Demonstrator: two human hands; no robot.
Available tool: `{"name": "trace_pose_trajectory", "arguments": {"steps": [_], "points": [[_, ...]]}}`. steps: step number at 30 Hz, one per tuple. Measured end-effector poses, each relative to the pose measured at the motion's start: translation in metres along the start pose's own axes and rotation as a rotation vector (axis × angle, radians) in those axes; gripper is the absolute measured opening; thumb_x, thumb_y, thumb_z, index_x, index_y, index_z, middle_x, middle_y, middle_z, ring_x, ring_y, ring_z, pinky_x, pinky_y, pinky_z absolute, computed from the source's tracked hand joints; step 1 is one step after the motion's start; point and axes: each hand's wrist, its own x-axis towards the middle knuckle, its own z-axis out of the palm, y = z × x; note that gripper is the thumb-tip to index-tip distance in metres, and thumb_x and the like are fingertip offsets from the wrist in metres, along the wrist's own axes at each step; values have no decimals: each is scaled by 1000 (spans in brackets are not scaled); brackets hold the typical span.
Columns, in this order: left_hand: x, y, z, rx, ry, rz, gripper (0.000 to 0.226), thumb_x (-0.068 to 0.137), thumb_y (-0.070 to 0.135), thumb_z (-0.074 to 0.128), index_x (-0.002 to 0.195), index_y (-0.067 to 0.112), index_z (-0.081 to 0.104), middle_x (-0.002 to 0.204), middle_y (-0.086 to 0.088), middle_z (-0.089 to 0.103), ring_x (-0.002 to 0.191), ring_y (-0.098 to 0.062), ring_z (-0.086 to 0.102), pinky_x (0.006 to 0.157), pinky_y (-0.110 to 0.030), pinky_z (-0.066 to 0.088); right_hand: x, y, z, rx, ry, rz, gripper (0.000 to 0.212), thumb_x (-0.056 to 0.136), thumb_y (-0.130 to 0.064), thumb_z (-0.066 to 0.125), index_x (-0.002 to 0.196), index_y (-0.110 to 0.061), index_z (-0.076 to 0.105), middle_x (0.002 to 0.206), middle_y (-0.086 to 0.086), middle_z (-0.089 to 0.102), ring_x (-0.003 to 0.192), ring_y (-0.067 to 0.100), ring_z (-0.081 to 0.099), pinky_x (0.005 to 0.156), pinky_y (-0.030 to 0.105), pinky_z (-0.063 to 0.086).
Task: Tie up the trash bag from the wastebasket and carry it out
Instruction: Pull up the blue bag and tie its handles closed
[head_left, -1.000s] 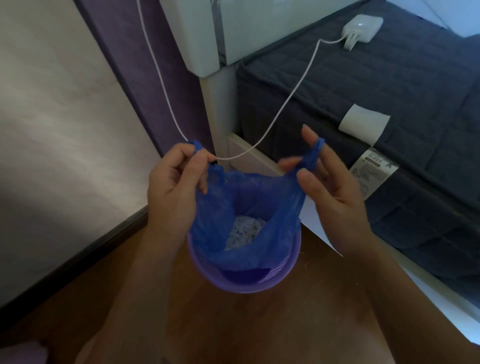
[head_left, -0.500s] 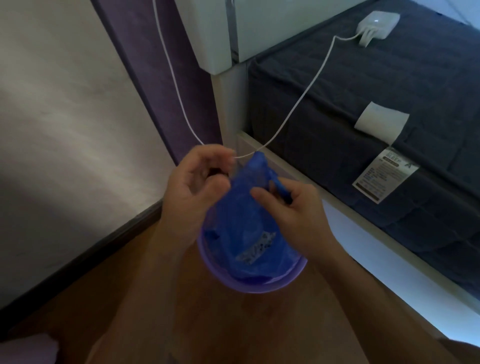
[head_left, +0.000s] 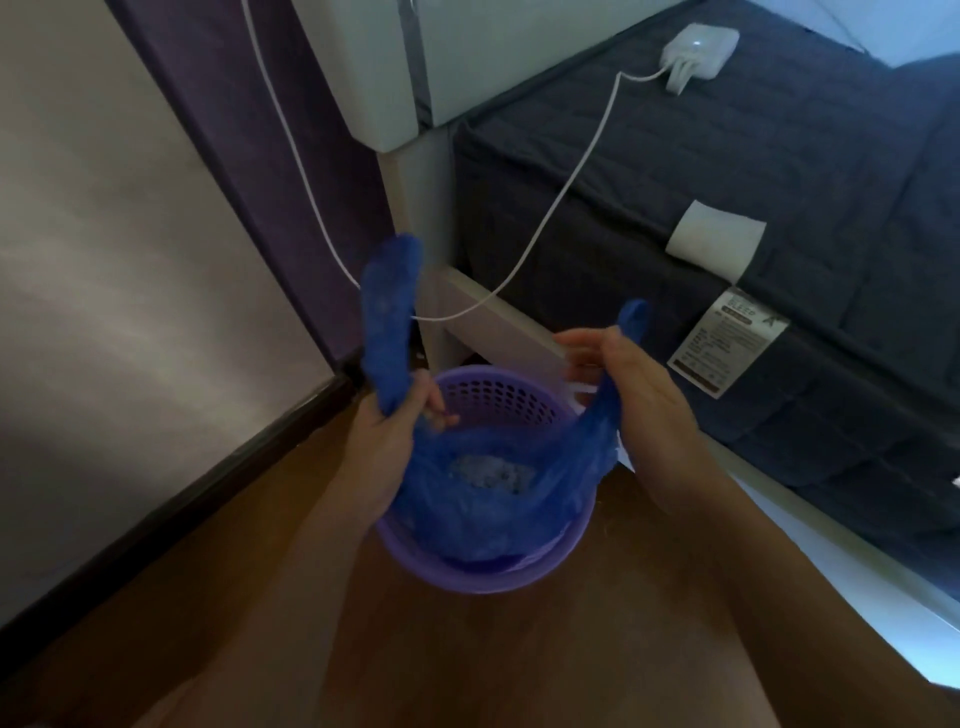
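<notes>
Down inside the purple wastebasket (head_left: 498, 397), on the floor (head_left: 249, 582) by the bed (head_left: 753, 156): blue trash bag (head_left: 483, 512), thin, limp, probably light and slippery. Left hand (head_left: 387, 441) curled round one handle strip (head_left: 389, 312), right hand (head_left: 641, 400) pinching the other, fingers together. Best lifted by both strips; apt to tear if yanked.

Left of the left fingers (head_left: 437, 408), a pale wall (head_left: 130, 260) meets the brown wood floor (head_left: 234, 623) along a dark baseboard (head_left: 156, 519). Beyond them stand a purple panel (head_left: 249, 130) and a white bed frame (head_left: 415, 208). Right of the right fingers (head_left: 576, 340) lies a dark quilted mattress (head_left: 753, 145) (printed label (head_left: 727, 343) on its side). On top sits a white charger (head_left: 696, 47), its cable (head_left: 561, 202) trailing off the edge. The light is dim.
</notes>
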Motion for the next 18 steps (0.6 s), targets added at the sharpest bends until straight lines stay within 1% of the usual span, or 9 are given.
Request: {"name": "trace_pose_trajectory", "arguments": {"steps": [3,5,8,10,12,14,15,17,18], "points": [[11,1,-16,-238,106,-54,34,99,26,52,68,14,54,49,5,47,50,-10,54,70,-32,59,-5,8,-21,64,32,-24,28,96,-45,47,104,-37,73,119,-2,69,118,20,62,107,54,45],[14,1,-23,-291,147,-53,34,100,27,51,68,14,53,49,5,45,48,-8,52,64,-27,58,-11,15,-32,62,35,-46,20,95,-30,58,111,-33,70,127,-6,68,123,16,61,108,53,45],[14,2,-22,-300,157,-65,32,99,29,52,70,14,52,52,3,43,50,-9,49,62,-26,58,-17,25,-44,9,-12,7,57,79,-17,75,131,-29,54,140,-16,58,130,3,54,113,43,42],[13,1,-17,-296,118,-80,33,99,28,52,70,14,52,54,2,40,51,-11,45,61,-28,57,-17,34,-45,-48,-165,31,90,66,-28,85,142,-37,39,143,-27,50,133,-2,48,111,32,42],[11,3,-9,-313,45,-90,32,99,28,50,71,13,50,58,0,35,52,-12,41,59,-28,54,-15,41,-36,-103,-276,32,100,62,-39,88,144,-46,31,139,-37,48,127,-10,49,98,21,49],[8,4,-2,-356,-12,-112,31,95,30,52,70,12,48,60,-1,32,51,-13,37,54,-26,51,-12,46,-23,-103,-300,83,88,71,-38,86,143,-43,36,142,-25,49,123,-9,53,91,19,53],[7,4,0,-387,-28,-140,31,92,32,55,69,13,48,60,0,32,51,-12,37,52,-25,49,-9,49,-17,-86,-308,96,69,77,-34,82,137,-40,49,141,-16,53,124,-3,55,96,27,54],[3,3,5,-459,-52,-200,34,90,34,56,64,14,48,59,1,35,50,-11,38,50,-23,46,-7,55,-3,-61,-257,74,16,88,-32,68,103,-32,73,125,-10,67,129,12,55,108,47,46],[1,2,6,-472,-64,-208,36,91,35,54,62,15,47,60,2,36,51,-10,38,51,-23,45,-6,56,4,-30,-206,60,16,91,-32,61,83,-27,74,113,-7,73,126,15,58,110,50,43]]}}
